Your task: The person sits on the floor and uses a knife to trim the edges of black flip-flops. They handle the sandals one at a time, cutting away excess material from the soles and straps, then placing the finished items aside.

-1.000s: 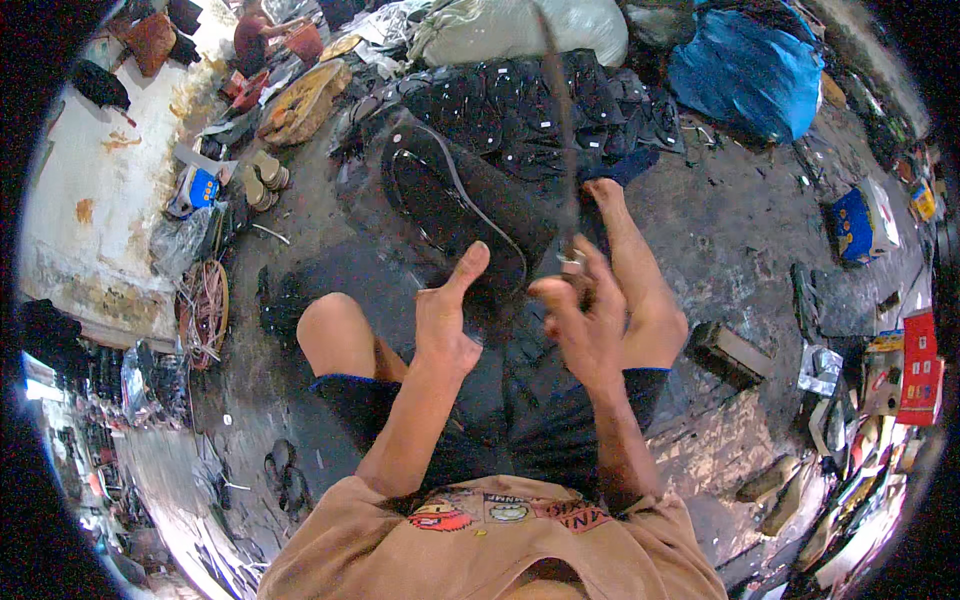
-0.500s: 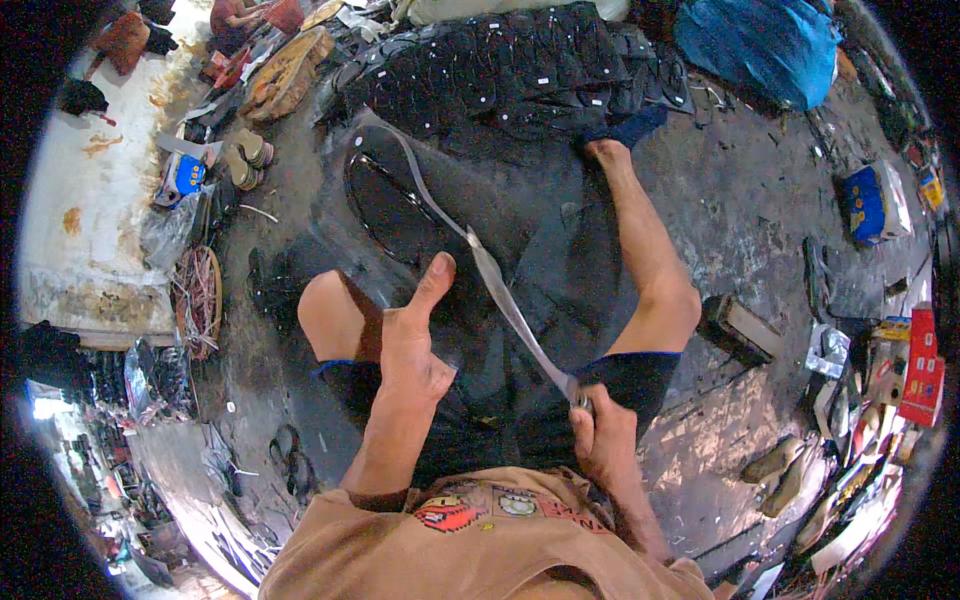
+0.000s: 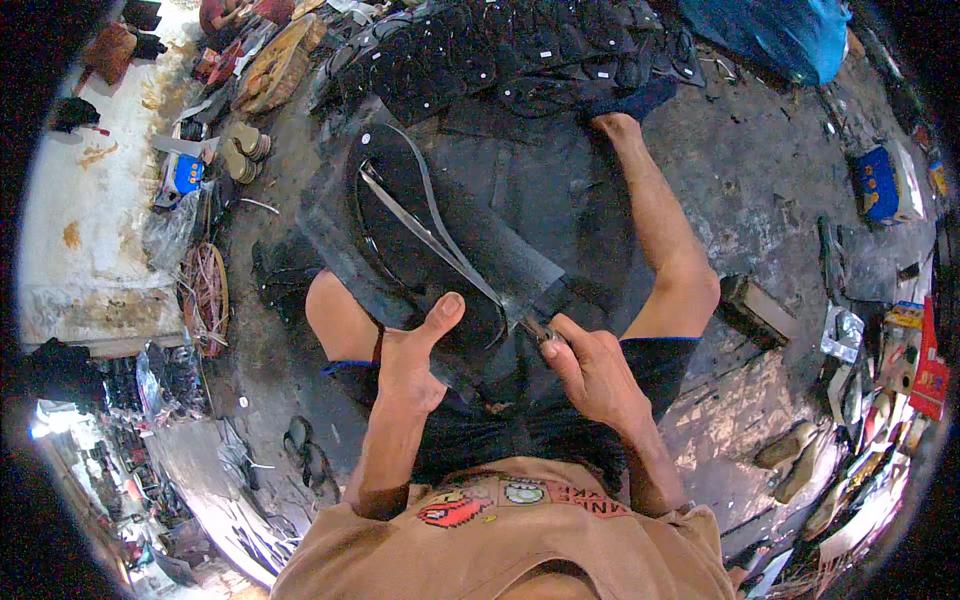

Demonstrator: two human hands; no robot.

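Note:
My right hand is closed round the handle of a long, narrow knife. The blade slants up and left across a black sandal with a strap. The sandal is tilted in front of me, over a dark rubber sheet that spreads out beside its sole. A pale curved edge runs between sandal and sheet on the right. My left hand grips the sandal's near end with the sheet; its thumb lies on top and its fingers are hidden underneath.
Rows of black sandals lie on the floor ahead, near a blue bag. A dark block sits right of my knee. At the left are a round basket and beige soles; more shoe parts lie at the right.
My right hand has moved up and left, bringing the knife blade from the sandal's right edge onto its top. The right end of the rubber sheet shows more plainly. My left hand keeps its grip.

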